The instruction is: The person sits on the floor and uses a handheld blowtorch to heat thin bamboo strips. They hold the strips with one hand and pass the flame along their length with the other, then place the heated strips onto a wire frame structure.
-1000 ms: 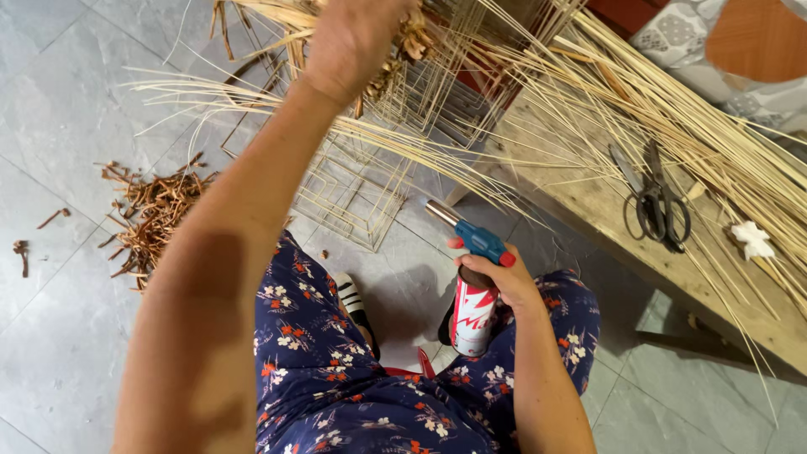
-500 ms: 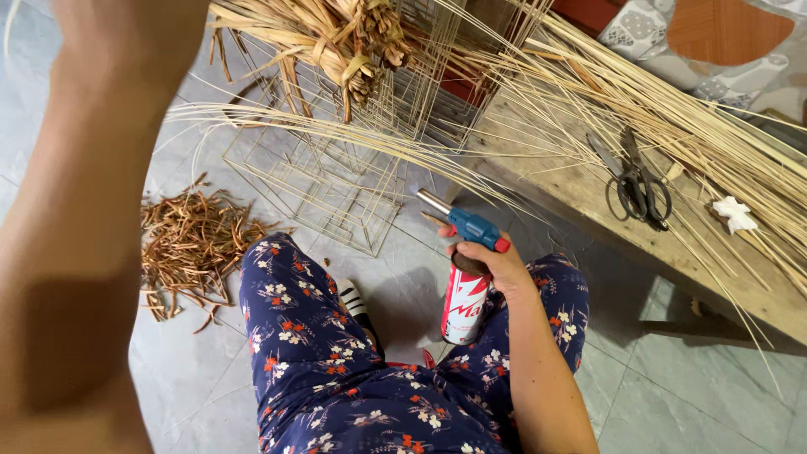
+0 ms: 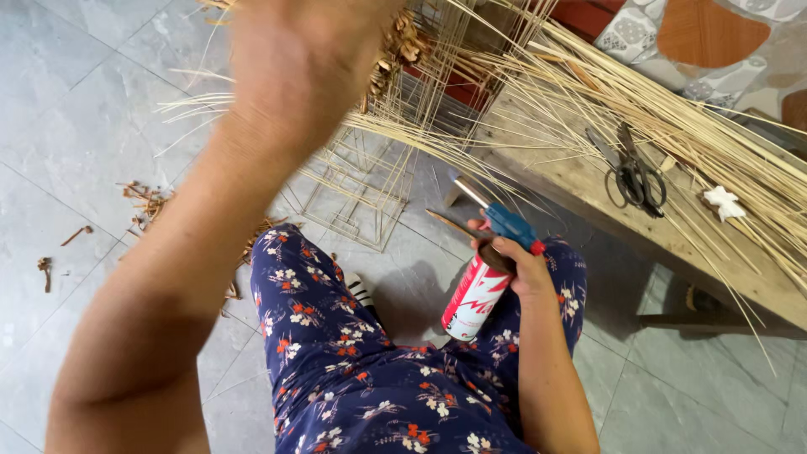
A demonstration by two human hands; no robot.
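Head view: my right hand [image 3: 513, 262] grips the gas torch canister [image 3: 476, 296] just below the wooden surface [image 3: 588, 189]; my left hand [image 3: 307, 59] blurs, grip unclear. Dry reed strands [image 3: 672, 126] above that nozzle could scorch if it fires.

Your left arm is reaching up and forward, filling the left half of the view, forearm running from the bottom-left corner toward the top centre. Your left hand [image 3: 307, 59] is raised close to the camera, blurred, back facing you; can't tell whether the fingers are closed. Your right arm is coming in from the bottom right, elbow bent, wrist low above your lap. Your right hand [image 3: 517, 265] is wrapping closed, fingers curled in a firm grip, thumb on the near side.
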